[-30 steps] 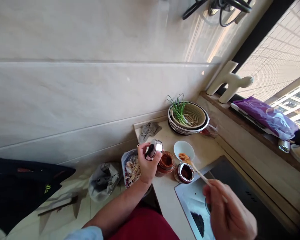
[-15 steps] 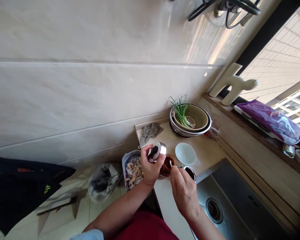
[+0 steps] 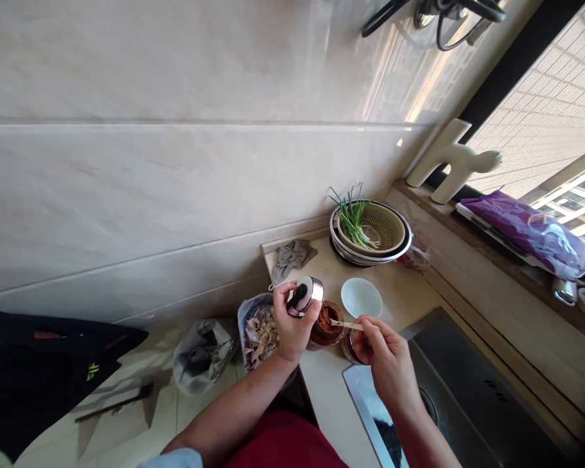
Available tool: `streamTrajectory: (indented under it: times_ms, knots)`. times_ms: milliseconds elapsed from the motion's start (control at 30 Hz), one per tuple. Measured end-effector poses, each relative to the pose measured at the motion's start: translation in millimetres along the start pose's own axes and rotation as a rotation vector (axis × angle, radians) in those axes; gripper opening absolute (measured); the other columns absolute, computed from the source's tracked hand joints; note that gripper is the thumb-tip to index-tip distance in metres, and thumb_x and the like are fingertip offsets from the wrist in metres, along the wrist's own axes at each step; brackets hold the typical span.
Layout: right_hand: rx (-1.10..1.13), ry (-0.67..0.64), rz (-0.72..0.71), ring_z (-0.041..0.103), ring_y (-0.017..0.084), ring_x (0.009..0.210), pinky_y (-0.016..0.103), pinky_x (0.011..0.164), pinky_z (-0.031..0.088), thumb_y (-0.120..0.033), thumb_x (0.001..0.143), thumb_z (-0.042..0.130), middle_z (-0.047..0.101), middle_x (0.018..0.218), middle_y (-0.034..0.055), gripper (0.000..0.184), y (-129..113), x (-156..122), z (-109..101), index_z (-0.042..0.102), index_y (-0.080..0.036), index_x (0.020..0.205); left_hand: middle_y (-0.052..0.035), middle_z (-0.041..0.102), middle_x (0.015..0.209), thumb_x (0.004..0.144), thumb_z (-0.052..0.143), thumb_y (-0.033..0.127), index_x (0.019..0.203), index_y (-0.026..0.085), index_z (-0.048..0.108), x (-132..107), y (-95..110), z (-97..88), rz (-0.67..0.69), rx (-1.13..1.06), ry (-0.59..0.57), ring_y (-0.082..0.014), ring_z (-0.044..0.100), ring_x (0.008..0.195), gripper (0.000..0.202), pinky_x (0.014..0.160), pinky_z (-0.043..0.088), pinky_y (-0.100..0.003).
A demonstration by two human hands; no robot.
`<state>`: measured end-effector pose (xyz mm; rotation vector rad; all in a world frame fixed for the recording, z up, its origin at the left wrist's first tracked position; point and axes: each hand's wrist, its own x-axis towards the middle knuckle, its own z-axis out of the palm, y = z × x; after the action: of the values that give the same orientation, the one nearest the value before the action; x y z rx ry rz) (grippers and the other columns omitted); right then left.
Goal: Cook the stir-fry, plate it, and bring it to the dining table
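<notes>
- Jar (image 3: 324, 341) of red-brown paste (image 3: 325, 317), uncapped, on the counter; my right hand (image 3: 389, 364) grips a slender utensil (image 3: 347, 325), its far end at the paste.
- Silver-sided lid (image 3: 314, 290), gripped in my left hand (image 3: 293, 327) above the jar's left side.
- Second jar (image 3: 349, 351), partly behind my right hand, contents hidden.
- White bowl (image 3: 362, 296), beyond both jars.
- Colander (image 3: 389, 229), nested in a basin (image 3: 365, 260), holding green stalks (image 3: 351, 222).
- Lined bin (image 3: 244, 318), containing pale scraps (image 3: 261, 335).

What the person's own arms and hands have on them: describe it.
A pale blue sleeve covers the upper left arm, leaving the left forearm bare. The right forearm shows no sleeve. Neither the left hand nor the right hand wears a glove.
</notes>
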<state>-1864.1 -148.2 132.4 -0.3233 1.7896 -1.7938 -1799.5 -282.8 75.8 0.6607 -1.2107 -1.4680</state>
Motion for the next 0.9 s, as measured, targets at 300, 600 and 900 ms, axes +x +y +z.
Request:
streamTrajectory:
  times_ms: [300, 600, 900]
  knots:
    - [0.018, 0.086, -0.024, 0.041, 0.008, 0.045, 0.020, 0.041, 0.030, -0.049, 0.075, 0.066, 0.056, 0.056, -0.0007, 0.035, -2, -9, -1, 0.065, -0.014, 0.077, -0.0045, 0.053, 0.107, 0.068, 0.075, 0.031, 0.102, 0.022, 0.049, -1, -2, 0.0, -0.024, -0.051, -0.022, -0.0140, 0.062, 0.081, 0.044, 0.071, 0.057, -0.029]
    - [-0.028, 0.116, -0.091, 0.045, 0.010, 0.045, 0.021, 0.040, 0.034, -0.048, 0.077, 0.064, 0.059, 0.060, 0.0010, 0.034, -4, -17, -2, 0.066, -0.014, 0.079, -0.0051, 0.054, 0.108, 0.066, 0.075, 0.036, 0.103, 0.022, 0.048, -1, -2, -1.3, -0.045, -0.024, -0.016, -0.0142, 0.062, 0.080, 0.047, 0.071, 0.057, -0.029]
    - [0.181, 0.135, 0.049, 0.046, 0.009, 0.049, 0.020, 0.042, 0.036, -0.045, 0.069, 0.073, 0.057, 0.059, -0.0007, 0.031, -5, -11, -11, 0.066, -0.015, 0.076, -0.0041, 0.055, 0.103, 0.067, 0.076, 0.033, 0.102, 0.022, 0.051, 0, 1, -0.3, -0.013, -0.054, -0.010, -0.0140, 0.062, 0.083, 0.044, 0.071, 0.058, -0.028]
